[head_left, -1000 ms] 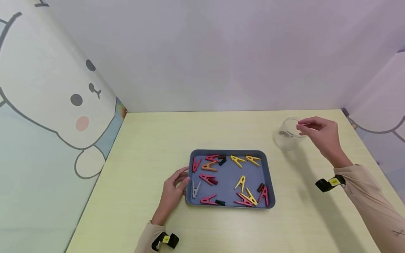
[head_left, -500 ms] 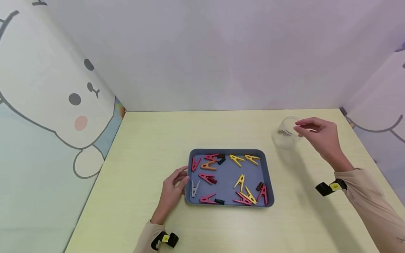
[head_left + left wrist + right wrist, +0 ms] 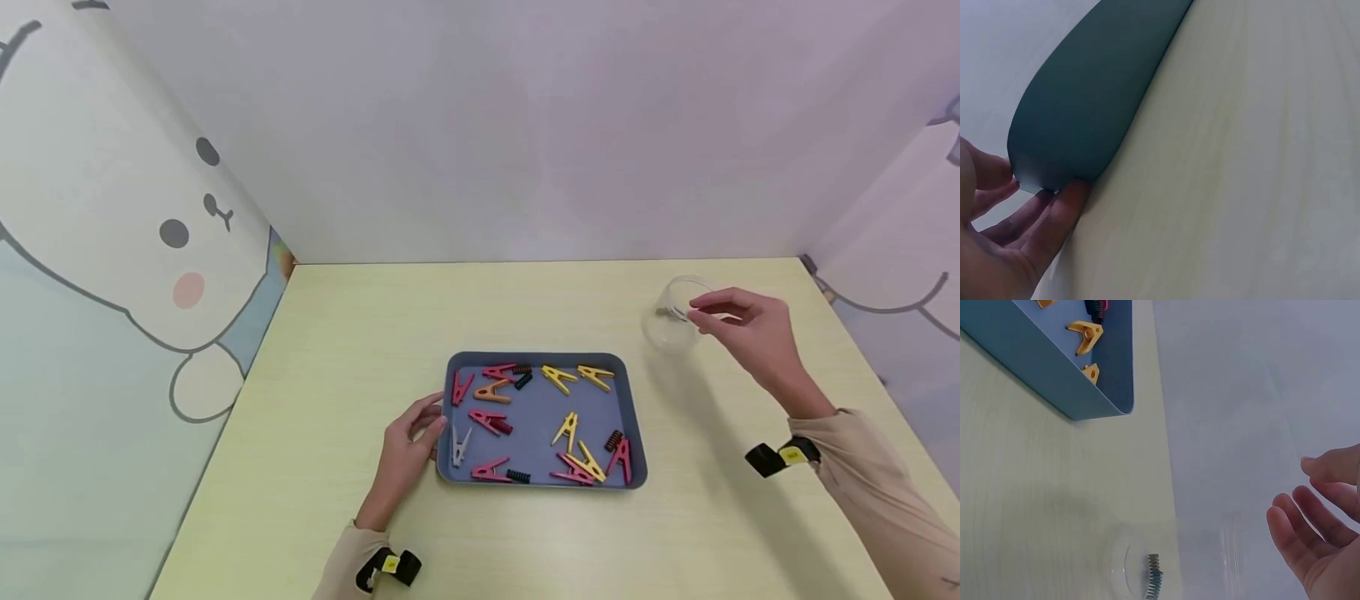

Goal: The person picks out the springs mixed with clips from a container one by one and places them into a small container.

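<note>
A blue-grey tray (image 3: pixel 532 425) holds small plastic clips, among them a yellow clip (image 3: pixel 566 428), an orange clip (image 3: pixel 491 395) and a white clip (image 3: pixel 460 450), plus several pink ones. Small dark springs, such as a black spring (image 3: pixel 518 477), lie among them. My left hand (image 3: pixel 403 460) grips the tray's left end, its thumb and fingers on the rim and outer wall in the left wrist view. Over the mouth of a clear jar (image 3: pixel 663 337) hovers my right hand (image 3: pixel 753 342); the right wrist view shows nothing between its parted fingertips. Coiled springs (image 3: pixel 1154 578) lie in the jar.
The pale wooden table (image 3: pixel 360 333) ends at a white wall (image 3: pixel 525 133) behind. At the left stands a printed panel (image 3: pixel 90 250) with a cartoon animal. The jar stands to the right of the tray, near the table's back right.
My right hand has shifted slightly left and down over the jar. The left hand and the tray keep their places; the whole view has drifted a little.
</note>
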The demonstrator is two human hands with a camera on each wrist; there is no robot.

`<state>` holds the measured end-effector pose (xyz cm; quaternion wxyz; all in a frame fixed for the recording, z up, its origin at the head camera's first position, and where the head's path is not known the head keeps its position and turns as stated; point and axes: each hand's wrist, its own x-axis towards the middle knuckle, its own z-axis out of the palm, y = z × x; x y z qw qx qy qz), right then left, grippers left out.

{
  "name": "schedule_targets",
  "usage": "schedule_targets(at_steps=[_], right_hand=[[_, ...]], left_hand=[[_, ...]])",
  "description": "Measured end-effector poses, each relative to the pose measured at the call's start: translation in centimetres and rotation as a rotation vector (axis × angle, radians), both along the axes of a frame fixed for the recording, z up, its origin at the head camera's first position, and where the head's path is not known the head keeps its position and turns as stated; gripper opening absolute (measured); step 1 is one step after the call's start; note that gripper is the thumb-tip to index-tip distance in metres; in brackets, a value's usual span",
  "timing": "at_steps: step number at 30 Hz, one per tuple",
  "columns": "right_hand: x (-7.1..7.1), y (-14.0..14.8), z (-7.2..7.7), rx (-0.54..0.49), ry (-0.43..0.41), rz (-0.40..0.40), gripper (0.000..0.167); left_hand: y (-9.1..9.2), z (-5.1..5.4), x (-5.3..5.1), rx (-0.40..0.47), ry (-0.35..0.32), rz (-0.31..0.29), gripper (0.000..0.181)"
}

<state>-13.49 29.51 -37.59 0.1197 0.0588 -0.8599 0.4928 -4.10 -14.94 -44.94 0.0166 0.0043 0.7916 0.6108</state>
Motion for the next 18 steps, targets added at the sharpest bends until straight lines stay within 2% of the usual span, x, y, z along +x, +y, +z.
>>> schedule_targets(at_steps=[8,18], right_hand=[[0.7,-0.7,0.2,0.042,-0.002,0.009,0.022],[1.3,-1.1,0.1,0.037,-0.016,0.039,0.020]], left_hand=[[0.0,0.1,0.0,-0.003,0.010,-0.002,0.035],[0.0,0.2,0.1,0.006,0.014,-0.008,0.035]])
